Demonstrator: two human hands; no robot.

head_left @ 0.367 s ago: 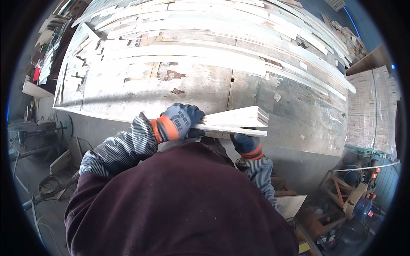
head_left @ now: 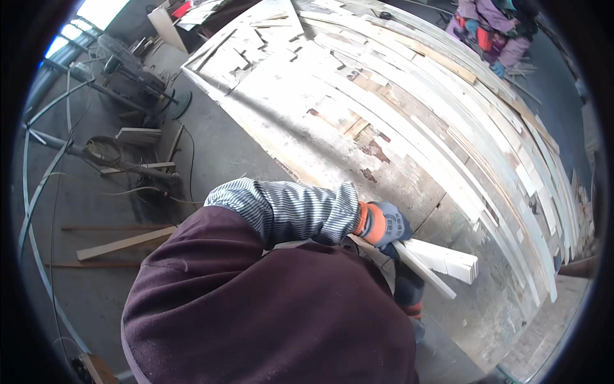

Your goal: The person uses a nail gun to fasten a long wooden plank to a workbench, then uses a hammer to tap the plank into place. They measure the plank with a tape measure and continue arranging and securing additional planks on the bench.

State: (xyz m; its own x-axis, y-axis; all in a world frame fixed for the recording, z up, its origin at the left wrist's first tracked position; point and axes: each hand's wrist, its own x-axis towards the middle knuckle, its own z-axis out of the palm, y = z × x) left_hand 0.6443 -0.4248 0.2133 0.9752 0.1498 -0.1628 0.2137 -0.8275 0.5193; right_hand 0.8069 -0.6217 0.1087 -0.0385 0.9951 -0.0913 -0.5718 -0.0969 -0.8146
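Near the right of centre, the left hand (head_left: 387, 224), in a grey-blue glove with an orange cuff, closes its fingers round the near end of a bundle of pale strips (head_left: 446, 258). The tips of those fingers are partly hidden, yet the grip is plainly pressed together on the strips. From there the bundle slants toward the lower right of the frame: several strips lie close together, their far ends slightly fanned, while one lower strip (head_left: 432, 274) splits away from them, leaving a narrow wedge-shaped gap.

The right hand (head_left: 409, 287), in a dark glove, sits just below the lower strip and is partly covered by it; whether its fingers are spread or pinching cannot be told.

The bundle is over the near edge of a worn counter (head_left: 470, 323), which stretches from the upper left to the lower right. Long pale boards (head_left: 515, 157) lie across its far half. A striped sleeve (head_left: 294, 208) and a maroon top (head_left: 268, 313) fill the lower middle. At the upper right, another person (head_left: 489, 32) in purple clothing is beyond the counter. At the left, a coil (head_left: 102, 150) and a plank (head_left: 125, 245) are on the floor.
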